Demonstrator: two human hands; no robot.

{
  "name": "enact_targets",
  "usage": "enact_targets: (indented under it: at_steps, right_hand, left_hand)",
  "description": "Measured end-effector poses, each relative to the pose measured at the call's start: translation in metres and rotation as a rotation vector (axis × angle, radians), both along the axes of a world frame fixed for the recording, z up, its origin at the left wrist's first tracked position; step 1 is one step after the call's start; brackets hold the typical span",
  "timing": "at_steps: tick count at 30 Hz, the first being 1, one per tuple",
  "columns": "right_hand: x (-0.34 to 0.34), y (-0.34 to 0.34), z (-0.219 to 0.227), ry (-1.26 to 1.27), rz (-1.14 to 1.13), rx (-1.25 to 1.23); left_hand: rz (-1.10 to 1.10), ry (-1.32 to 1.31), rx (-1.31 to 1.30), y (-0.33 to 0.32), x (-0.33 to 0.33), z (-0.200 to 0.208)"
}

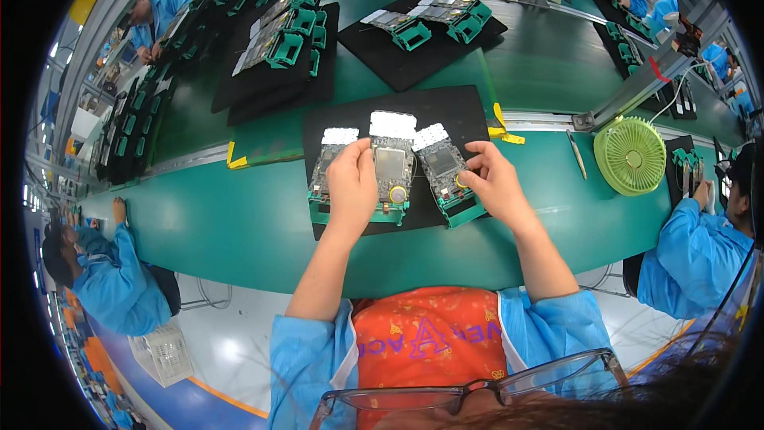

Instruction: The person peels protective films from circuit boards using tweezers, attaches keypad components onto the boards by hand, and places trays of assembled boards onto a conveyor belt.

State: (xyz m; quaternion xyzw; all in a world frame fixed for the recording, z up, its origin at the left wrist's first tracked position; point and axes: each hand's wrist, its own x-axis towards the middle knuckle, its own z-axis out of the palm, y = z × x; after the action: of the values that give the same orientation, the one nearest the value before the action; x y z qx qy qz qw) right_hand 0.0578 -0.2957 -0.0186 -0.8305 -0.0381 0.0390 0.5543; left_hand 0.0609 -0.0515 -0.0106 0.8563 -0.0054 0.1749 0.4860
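Observation:
Three circuit boards with white upper ends and green plastic frames at their lower ends lie side by side on a black mat (pixel 477 103). My left hand (pixel 352 189) is closed at the left edge of the middle circuit board (pixel 390 163), its fingers together, and covers part of the left circuit board (pixel 338 137). On the right, the right circuit board (pixel 440 161) lies tilted. My right hand (pixel 497 185) grips its right edge, the thumb beside a round yellow-rimmed part and the index finger bent above. The fingertips' undersides are hidden.
Farther off, black mats (pixel 382 64) bear more circuit boards with green frames (pixel 465 20). A green fan (pixel 629 156) and a pen-like tool (pixel 576 155) are on the right. Yellow tape (pixel 237 156) marks the green table (pixel 231 215). Co-workers in blue sit at both sides.

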Motion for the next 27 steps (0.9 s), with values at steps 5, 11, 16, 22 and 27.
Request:
enact_targets:
  at_steps: [5,11,16,22,27]
  right_hand:
    - [-0.02,-0.009,-0.017,0.0,-0.093,0.204]
    - [-0.067,-0.005,-0.024,-0.156,-0.185,0.427]
    - [-0.069,-0.015,-0.021,-0.124,-0.181,0.422]
    - [-0.052,-0.017,0.0,0.63,-0.037,0.996]
    - [-0.031,-0.024,0.011,0.436,0.03,1.191]
  left_hand:
    - [-0.015,0.047,0.015,-0.023,-0.014,0.019]
    - [-0.442,0.305,-0.64,-0.068,-0.034,-0.006]
    - [-0.544,0.464,-0.874,-0.066,-0.032,-0.012]
    - [-0.7,0.492,-0.89,-0.052,-0.043,0.008]
    - [-0.585,0.443,-0.857,-0.032,-0.054,-0.002]
